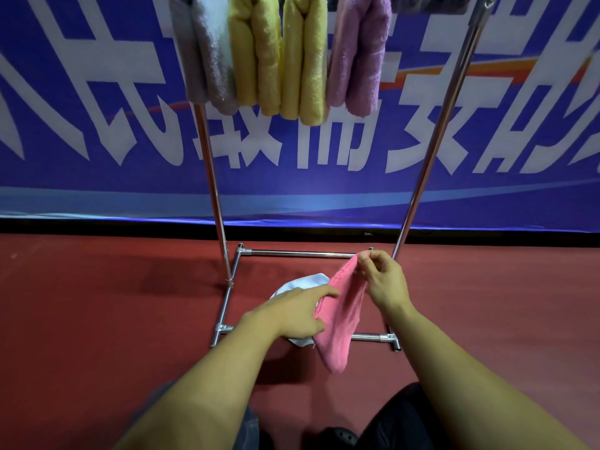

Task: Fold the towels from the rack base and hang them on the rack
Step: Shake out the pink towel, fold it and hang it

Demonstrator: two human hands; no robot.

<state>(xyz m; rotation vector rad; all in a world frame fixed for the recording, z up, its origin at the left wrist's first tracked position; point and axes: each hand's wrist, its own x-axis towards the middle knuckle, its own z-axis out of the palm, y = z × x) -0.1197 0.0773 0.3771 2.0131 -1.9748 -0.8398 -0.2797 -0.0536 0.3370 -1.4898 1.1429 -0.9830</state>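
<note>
1. A pink terry towel (pixel 341 316) hangs in the air above the base of a shiny metal tube rack (pixel 302 254), held up between both hands, its lower end drooping toward the near base bar.
2. The right hand (pixel 384 280) pinches the towel's upper corner between thumb and fingertips, near the far right corner of the rack base.
3. The left hand (pixel 292 315) takes the towel's left edge lower down; its fingers reach forward, and the thumb seems to press the cloth against them, though the grip is partly hidden.
4. A white towel (pixel 303 282) lies crumpled on the red floor (pixel 97 303) inside the rack base, partly covered by the left hand and the pink towel.
5. On the rack's top bar hang folded towels side by side: a grey one (pixel 207 53), two yellow ones (pixel 256 56), and a lilac one (pixel 360 53).
6. Behind the rack stands a blue banner with large white characters (pixel 97 108).
</note>
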